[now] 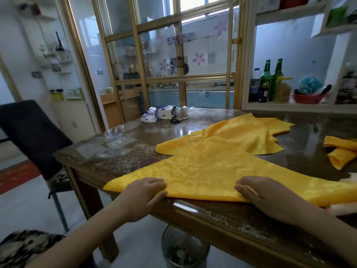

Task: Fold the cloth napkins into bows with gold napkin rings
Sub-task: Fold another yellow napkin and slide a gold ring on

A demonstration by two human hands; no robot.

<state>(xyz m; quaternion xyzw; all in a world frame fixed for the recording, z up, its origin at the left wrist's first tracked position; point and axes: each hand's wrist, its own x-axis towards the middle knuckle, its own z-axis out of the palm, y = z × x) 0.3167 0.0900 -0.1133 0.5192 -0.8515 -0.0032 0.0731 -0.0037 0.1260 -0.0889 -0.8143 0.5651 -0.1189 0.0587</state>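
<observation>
My left hand [144,194] lies on the near left part of the yellow napkin [202,176], fingers curled over the top of the cloth and thumb at its near edge, so it grips the fabric right where the table [212,213] edge runs. My right hand [266,196] sits further along the same near edge, fingers bent and closed on a fold of the cloth, a sliver of yellow showing between them. The napkin is spread flat in front of me, its near edge along the table's rim and one corner poking out past my left hand. Behind it and partly under it lies a second napkin [241,132] of the same yellow (there may be more than one in that heap, I cannot tell). Off to my right a folded napkin [340,151] rests apart from the others. At the far side of the table are two tissue packs [160,114] just beside each other, with scissors [178,120] next to them. A dark chair [32,136] stands at the table's left end, and green bottles [270,78] stand on a shelf beyond.
</observation>
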